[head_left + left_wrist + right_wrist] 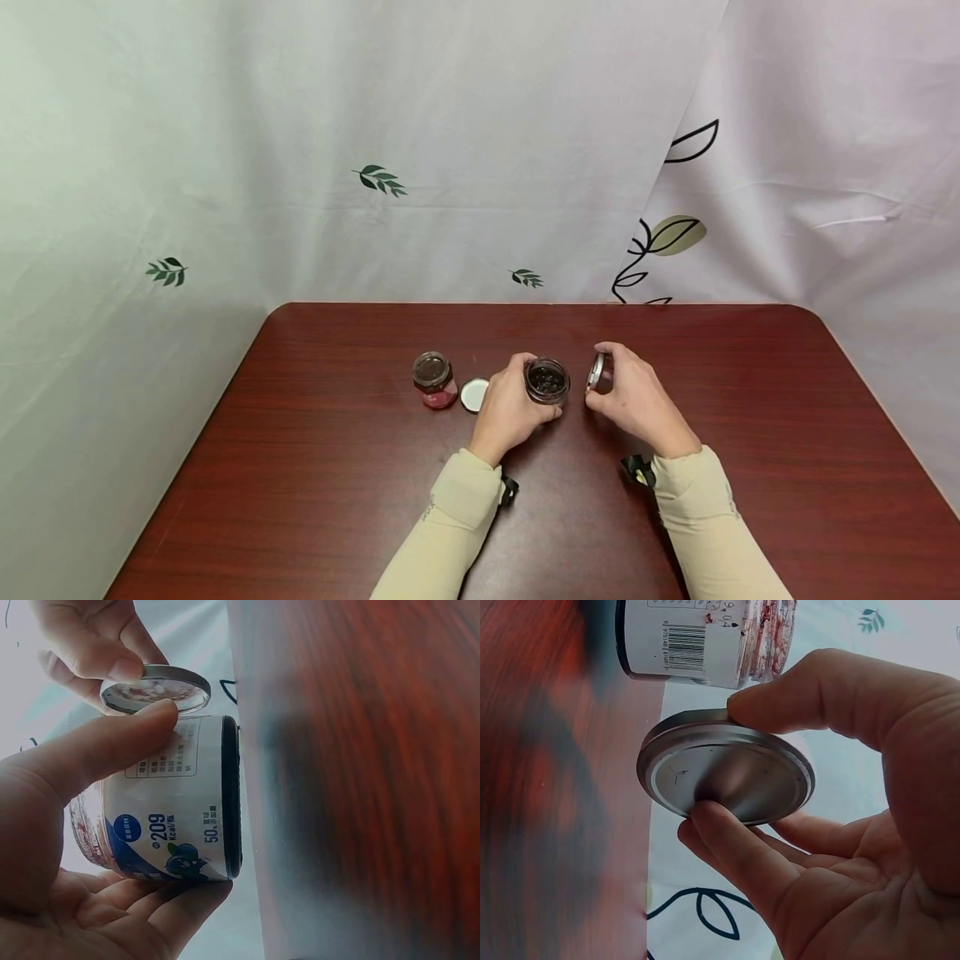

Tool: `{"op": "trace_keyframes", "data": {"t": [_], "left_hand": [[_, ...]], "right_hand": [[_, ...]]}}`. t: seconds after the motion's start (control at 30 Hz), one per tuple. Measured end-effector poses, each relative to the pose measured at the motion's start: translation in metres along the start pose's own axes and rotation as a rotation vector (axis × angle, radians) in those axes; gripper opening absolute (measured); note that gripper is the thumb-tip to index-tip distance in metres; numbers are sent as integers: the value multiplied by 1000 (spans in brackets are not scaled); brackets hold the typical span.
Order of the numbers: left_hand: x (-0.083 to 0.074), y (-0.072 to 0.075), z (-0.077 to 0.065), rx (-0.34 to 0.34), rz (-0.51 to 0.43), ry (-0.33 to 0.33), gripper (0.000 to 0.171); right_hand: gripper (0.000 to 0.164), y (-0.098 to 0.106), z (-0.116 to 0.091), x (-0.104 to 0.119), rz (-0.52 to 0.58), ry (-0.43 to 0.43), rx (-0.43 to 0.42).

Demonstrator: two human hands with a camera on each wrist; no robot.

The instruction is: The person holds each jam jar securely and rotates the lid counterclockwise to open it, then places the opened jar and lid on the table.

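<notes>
My left hand (512,406) grips an uncapped glass jam jar (547,381) round its side. The jar has a white and blue label with blueberries, and dark jam shows through its mouth in the head view. In the left wrist view the jar (169,802) is upright, its base close to the table, thumb across the label. To the right, my right hand (637,396) pinches a round silver metal lid (727,776) by its edge, thumb on one rim and fingertips against the other side. The lid stands on edge, a short way from the jar.
Left of my left hand stands a second small jar (435,380) with a reddish lower part. Beside it lies a round white lid (472,395), partly hidden by the left hand. The reddish-brown table (300,500) ends at a white leaf-print curtain (450,242).
</notes>
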State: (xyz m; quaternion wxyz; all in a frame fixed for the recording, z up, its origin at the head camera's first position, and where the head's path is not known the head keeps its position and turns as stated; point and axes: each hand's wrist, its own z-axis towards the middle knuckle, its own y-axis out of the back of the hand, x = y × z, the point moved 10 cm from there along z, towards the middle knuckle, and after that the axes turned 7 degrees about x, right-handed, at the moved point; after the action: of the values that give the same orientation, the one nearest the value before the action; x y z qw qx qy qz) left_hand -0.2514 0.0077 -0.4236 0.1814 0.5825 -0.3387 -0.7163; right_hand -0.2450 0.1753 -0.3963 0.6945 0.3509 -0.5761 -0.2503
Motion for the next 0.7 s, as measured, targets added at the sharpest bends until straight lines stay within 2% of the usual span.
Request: {"op": "trace_keyframes", "data": {"t": [0.37, 0.7], "left_hand": [[1, -2, 0, 10, -5, 11, 76], [2, -4, 1, 21, -4, 11, 76]], "right_hand": [[66, -8, 3, -5, 9, -14, 54], [67, -15, 3, -6, -35, -11, 109]]}}
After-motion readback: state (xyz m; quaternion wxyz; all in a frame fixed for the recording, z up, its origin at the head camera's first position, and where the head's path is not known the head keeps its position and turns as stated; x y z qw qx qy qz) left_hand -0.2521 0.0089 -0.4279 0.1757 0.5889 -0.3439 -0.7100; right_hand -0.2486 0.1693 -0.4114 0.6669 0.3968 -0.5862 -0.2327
